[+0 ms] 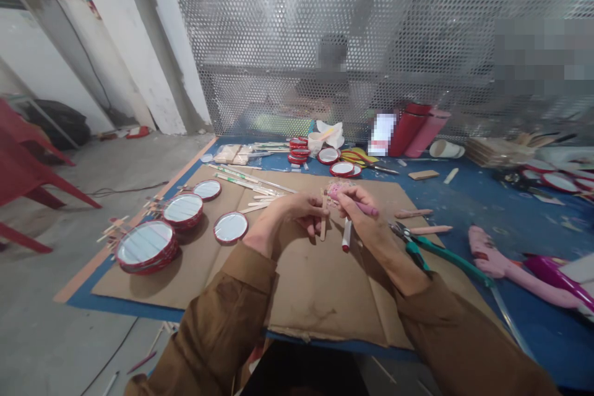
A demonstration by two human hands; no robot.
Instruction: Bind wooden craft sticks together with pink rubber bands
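Your left hand (pixel 301 207) pinches a wooden stick (pixel 323 230) between thumb and fingers over the cardboard (pixel 320 297), probably to steady it while leaving its far end free. Your right hand (pixel 359 207) has its fingers curled closely around a purple tool (pixel 367 208) just beside the stick; you can't tell what its tip touches. The cardboard likely shields the tabletop (pixel 464 204); a marker (pixel 346 235) lies near, perhaps for easy reach.
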